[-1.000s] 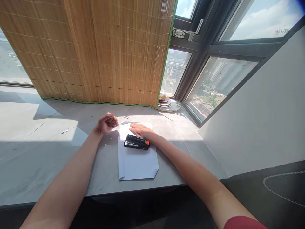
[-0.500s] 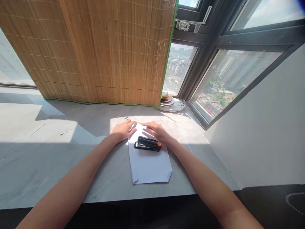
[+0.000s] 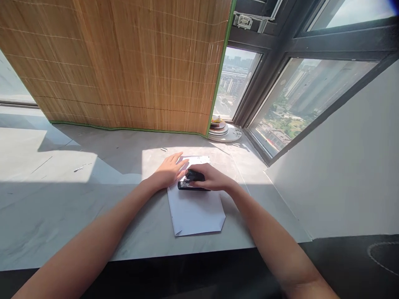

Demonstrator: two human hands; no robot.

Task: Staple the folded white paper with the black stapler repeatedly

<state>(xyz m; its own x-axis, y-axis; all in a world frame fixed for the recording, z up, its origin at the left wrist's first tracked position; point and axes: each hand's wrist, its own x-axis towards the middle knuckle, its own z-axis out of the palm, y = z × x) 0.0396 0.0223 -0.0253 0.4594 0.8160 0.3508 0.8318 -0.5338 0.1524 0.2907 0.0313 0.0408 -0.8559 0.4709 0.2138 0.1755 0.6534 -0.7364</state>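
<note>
A black stapler point(image 3: 195, 176) is over the white paper point(image 3: 199, 214), its jaws parted at the left end. My right hand point(image 3: 212, 176) is closed around the stapler, covering its right end. My left hand point(image 3: 170, 169) rests on the paper's upper left edge, fingers stretched and spread, close to the stapler's open end. The paper's lower corners look folded. Whether the stapler touches the paper, I cannot tell.
A bamboo blind point(image 3: 131, 62) hangs at the back of the grey ledge point(image 3: 77, 220). Stacked plates point(image 3: 226, 133) stand in the far corner by the windows. A small staple strip point(image 3: 163, 149) and scraps point(image 3: 78, 169) lie on the ledge. A white wall point(image 3: 343, 166) bounds the right.
My right hand has come back from the paper's top edge and taken hold of the stapler. The stapler's jaws now look wider apart. My left hand has shifted slightly right, its fingers more spread.
</note>
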